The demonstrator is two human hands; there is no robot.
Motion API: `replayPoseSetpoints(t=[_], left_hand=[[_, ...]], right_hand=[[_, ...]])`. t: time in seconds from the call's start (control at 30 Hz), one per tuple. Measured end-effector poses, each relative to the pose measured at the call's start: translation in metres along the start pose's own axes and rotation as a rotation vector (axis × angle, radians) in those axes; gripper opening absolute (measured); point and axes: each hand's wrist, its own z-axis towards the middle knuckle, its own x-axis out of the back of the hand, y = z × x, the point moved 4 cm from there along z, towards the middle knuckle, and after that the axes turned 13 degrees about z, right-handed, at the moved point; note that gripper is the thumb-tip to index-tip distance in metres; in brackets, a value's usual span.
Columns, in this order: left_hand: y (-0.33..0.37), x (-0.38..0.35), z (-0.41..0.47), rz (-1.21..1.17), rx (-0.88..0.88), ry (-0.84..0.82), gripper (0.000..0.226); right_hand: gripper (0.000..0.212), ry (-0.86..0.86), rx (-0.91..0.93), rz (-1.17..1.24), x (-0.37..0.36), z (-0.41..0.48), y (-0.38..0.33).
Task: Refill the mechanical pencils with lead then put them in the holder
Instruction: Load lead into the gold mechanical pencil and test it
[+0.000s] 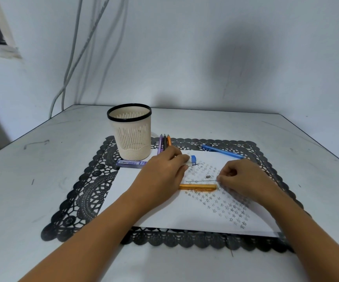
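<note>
Lead [201, 181] pinched in right hand [244, 182] fingers [220, 178], beside orange pencil [198, 187].

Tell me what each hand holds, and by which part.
Left hand grips the clear lead case by its body, blue cap sticking out. Right hand appears to pinch a thin lead at its right end.

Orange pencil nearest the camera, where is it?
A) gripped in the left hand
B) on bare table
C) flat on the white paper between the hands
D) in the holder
C: the orange pencil lies flat on the white paper between the left hand, holding a lead tube, and the right hand, pinching a lead.
</note>
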Motion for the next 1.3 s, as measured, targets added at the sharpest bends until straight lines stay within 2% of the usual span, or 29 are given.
replayPoseSetpoints(t=[0.2,0.3,0.4,0.47,0.73,1.0,1.13,1.2,1.3], left_hand=[[0.002,0.0,0.0,-0.013,-0.005,0.009,0.03],[0.003,0.001,-0.001,-0.036,0.0,0.031,0.032],[0.005,0.002,-0.002,-0.062,0.005,0.053,0.033],[0.007,0.003,-0.002,-0.081,0.011,0.071,0.032],[0.01,0.006,-0.002,-0.207,0.082,0.144,0.027],[0.016,0.005,-0.006,-0.618,0.356,0.046,0.022],[0.022,-0.003,-0.005,-1.045,0.525,-0.148,0.008],[0.026,-0.004,-0.005,-1.225,0.536,-0.203,0.008],[0.032,-0.005,-0.007,-1.377,0.492,-0.268,0.013]], right_hand=[[0.007,0.083,0.038,-0.028,0.001,0.003,0.003],[0.011,0.167,0.072,0.138,0.007,0.001,-0.001],[0.015,0.09,0.082,0.49,0.008,-0.006,-0.014],[0.019,0.027,0.106,0.623,0.004,-0.012,-0.022],[0.034,-0.038,0.235,0.756,-0.007,-0.022,-0.038],[0.015,0.006,0.252,0.835,-0.009,-0.021,-0.037],[0.015,0.019,0.244,0.948,-0.005,-0.016,-0.032],[0.017,-0.031,0.233,1.049,-0.004,-0.014,-0.029],[0.034,-0.221,0.204,1.22,-0.009,-0.012,-0.027]])
